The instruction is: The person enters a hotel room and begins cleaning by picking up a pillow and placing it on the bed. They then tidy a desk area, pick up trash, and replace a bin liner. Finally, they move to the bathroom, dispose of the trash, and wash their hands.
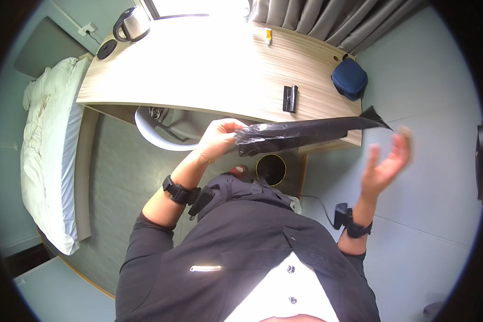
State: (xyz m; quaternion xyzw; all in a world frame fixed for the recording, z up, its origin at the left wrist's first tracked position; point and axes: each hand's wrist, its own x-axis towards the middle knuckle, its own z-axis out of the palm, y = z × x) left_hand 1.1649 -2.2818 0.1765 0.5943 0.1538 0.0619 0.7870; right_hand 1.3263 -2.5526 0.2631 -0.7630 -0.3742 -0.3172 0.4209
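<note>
Pinched in my left hand (221, 139) is one end of a black plastic bag (302, 133). The bag is long, narrow and still folded flat in part, stretching to the right above the desk's front edge. Its far end flares out loose in the air. My right hand (388, 165) is raised near that far end, fingers apart and slightly blurred, with nothing in it. A small roll of black plastic bags (290, 99) lies on the desk just beyond the bag. Below the held bag, a dark bin with a yellow rim (271, 155) stands on the floor.
The wooden desk (306, 68) carries an electric kettle (137, 24), its black base (107, 49), an orange-and-white tube (268, 36) and a blue pouch (349, 79). A white chair (161, 139) is tucked under it. To the left stands a bed (48, 161); a wall (422, 181) rises at right.
</note>
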